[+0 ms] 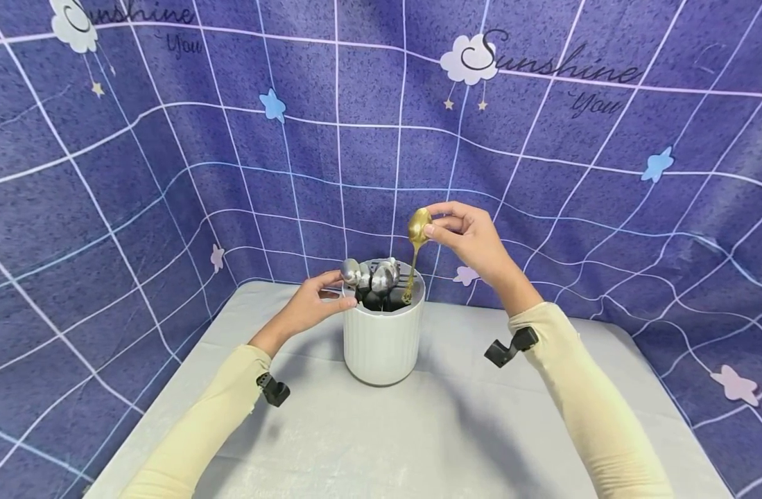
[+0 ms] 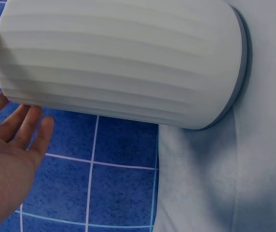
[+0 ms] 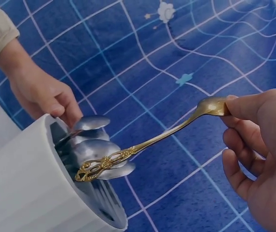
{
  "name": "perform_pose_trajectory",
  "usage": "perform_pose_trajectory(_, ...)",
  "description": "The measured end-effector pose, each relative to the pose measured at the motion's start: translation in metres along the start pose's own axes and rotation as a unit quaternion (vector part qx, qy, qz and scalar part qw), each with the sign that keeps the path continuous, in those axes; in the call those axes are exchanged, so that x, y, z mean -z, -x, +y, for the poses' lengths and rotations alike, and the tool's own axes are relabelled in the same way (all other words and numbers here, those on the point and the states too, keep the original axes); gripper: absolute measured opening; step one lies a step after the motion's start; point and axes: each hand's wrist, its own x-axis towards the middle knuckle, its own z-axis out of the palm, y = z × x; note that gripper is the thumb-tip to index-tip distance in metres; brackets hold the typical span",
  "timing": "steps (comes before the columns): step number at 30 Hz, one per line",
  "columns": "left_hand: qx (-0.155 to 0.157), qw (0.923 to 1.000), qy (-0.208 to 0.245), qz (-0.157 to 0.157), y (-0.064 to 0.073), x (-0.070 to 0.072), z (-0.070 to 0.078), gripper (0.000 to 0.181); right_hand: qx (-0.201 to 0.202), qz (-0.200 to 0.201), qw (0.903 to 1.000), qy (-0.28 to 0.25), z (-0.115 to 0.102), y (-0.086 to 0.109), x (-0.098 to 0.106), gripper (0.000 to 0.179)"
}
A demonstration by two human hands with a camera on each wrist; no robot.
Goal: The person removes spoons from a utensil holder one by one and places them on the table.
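Observation:
A white ribbed utensil holder (image 1: 382, 346) stands upright with several silver spoons (image 1: 383, 277) in it, bowls up. My left hand (image 1: 308, 305) holds the holder at its left side, thumb at the rim and fingers round the outer wall. In the left wrist view, fingertips (image 2: 32, 111) touch the ribbed wall. My right hand (image 1: 471, 239) pinches a gold spoon (image 3: 172, 129) by its bowl between thumb and fingers. The spoon hangs bowl up, its ornate openwork handle end (image 3: 102, 166) at the holder's mouth beside the silver spoons. How deep that end sits I cannot tell.
A pale cloth (image 1: 356, 443) covers the table under the holder. Behind and at both sides hangs a blue-purple grid-patterned curtain (image 1: 368, 152), close to the table's back edge. Black camera mounts sit on the left wrist (image 1: 272, 389) and right wrist (image 1: 510, 346).

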Motion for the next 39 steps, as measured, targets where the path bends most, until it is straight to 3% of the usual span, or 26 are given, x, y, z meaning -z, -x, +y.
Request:
perform_pose_trajectory(7,-0.009,0.9999,0.009,-0.003,0.011,0.000,0.031,0.060,-0.006,0.024,0.9997,0.003,-0.001,0.010,0.014,0.032)
perform_pose_trajectory(16,-0.001,1.0000,0.005,0.005,0.004,-0.001,-0.001,0.059,-0.036,0.029,0.9989,-0.005,0.013,0.027,0.030,0.034)
perform_pose_trajectory(39,-0.001,0.9999,0.006,0.011,0.010,-0.005,0.001,0.057,-0.100,0.058,0.9928,-0.032,0.069,0.073,0.041,0.037)
